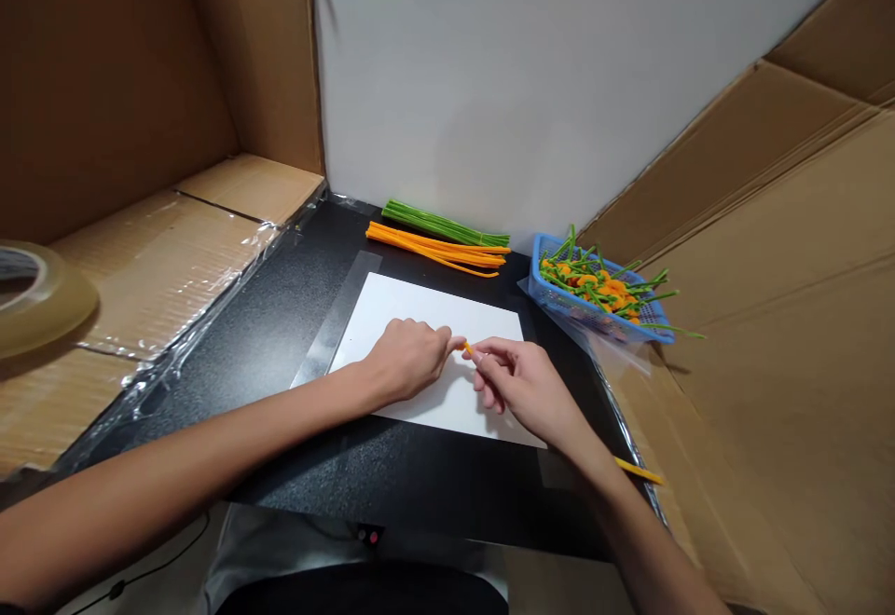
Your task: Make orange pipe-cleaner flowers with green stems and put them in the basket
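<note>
So here's the setup: both bare hands are together over a white sheet of paper [419,303] on a black tabletop [266,382], and the action is all at the fingertips. The left hand [406,359] comes in from the lower left, closed up with its fingers curled. The right hand [524,387] comes in from the lower right, with its thumb and first fingers pinching a short orange pipe cleaner [467,348]. That little piece sits right between the two hands, above the paper. The left fingertips are touching it or just about, but I can't tell if they're actually gripping it. Most of it is too small or covered to make out.

Past the top edge of the paper there's a bundle of green pipe cleaners [446,224], lying right behind a looser bunch of orange pipe cleaners [437,249]. To the right of those, a blue plastic basket [594,314] sits tilted on the table's far corner, full of green-and-orange pipe cleaner pieces, with green ends poking over the rim. A single yellow-orange pipe cleaner [638,471] lies out past the right forearm [629,512]. A strip of clear tape [336,317] runs along the paper's left side, and a big roll of packing tape [42,298] sits on the cardboard [160,280] to the left.
</note>
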Demonstrator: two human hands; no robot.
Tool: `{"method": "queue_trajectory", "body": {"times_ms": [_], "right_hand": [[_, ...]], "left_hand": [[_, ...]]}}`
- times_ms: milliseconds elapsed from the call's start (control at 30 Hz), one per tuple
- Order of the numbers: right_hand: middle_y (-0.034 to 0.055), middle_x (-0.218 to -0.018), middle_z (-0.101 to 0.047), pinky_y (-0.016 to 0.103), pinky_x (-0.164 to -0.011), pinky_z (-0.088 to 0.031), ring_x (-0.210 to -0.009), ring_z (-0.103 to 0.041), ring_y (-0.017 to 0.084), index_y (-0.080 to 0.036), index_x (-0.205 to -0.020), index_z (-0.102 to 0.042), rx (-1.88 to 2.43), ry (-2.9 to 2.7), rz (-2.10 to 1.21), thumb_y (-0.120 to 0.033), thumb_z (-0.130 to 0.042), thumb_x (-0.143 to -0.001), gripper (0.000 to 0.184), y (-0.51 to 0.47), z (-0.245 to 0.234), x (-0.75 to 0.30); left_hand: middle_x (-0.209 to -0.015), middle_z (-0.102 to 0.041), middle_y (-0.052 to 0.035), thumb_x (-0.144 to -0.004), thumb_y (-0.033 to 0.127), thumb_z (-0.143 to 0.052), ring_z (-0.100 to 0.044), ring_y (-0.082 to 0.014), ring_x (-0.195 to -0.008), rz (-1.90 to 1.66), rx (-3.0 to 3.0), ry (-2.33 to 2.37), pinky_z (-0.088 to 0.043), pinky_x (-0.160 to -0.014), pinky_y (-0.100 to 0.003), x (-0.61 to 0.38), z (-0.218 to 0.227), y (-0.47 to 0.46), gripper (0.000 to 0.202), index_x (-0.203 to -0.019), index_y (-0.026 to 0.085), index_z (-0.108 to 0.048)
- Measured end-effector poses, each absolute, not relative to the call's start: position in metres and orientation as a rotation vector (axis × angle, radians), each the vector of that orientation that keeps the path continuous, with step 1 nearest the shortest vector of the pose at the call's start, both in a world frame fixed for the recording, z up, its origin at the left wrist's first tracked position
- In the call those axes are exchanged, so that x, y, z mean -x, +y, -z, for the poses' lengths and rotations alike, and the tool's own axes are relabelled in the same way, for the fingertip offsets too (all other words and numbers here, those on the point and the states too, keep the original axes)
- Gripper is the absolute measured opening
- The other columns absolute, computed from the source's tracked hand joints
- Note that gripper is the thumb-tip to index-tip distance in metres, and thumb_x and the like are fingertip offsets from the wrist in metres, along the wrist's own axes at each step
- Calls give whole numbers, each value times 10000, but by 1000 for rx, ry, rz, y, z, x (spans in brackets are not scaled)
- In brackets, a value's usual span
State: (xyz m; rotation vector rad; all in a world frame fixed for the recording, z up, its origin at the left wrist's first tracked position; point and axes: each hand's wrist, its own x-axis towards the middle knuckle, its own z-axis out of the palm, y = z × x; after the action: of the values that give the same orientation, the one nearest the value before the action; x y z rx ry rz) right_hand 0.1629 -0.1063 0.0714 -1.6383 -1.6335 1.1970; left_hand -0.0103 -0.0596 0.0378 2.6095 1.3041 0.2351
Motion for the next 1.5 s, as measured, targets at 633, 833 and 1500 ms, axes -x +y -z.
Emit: {"method": "queue_trajectory", "body": {"times_ms": [633, 833, 1500], "right_hand": [[20, -665, -707, 226, -525, -422, -542, -584, 122, -155, -926, -756, 1508, -2074, -1234, -348, -675, -854, 220, -87, -83, -192], [61, -847, -744, 298, -691, -503, -738, -660, 186, -227, -978, -754, 1432, -2247, -363, -161, -566, -891, 218, -104, -85, -178], [44, -662, -697, 185, -402, -253, -494, -548, 94, -147, -858, -767, 1346, -1296, -1533, -382, -840, -683, 302, -97, -55, -194]], "left_hand": [[-604, -580, -58, -1015, 393, -306, -525, -182, -550, -156, -2603, 800, -349, -602, -292, 23, -52, -52, 494, -746, 161, -649], [-748, -696, -165, -1024, 395, -301, -683, -305, -714, -141, -2705, 1188, -446, -653, -358, 12, -42, -57, 479, -1007, 129, -700], [-523, -256, 55, -873, 670, -475, -218, -84, -503, -498, -2048, 725, -155, -523, -268, 23, -58, -51, 609, -536, 167, -408]]}}
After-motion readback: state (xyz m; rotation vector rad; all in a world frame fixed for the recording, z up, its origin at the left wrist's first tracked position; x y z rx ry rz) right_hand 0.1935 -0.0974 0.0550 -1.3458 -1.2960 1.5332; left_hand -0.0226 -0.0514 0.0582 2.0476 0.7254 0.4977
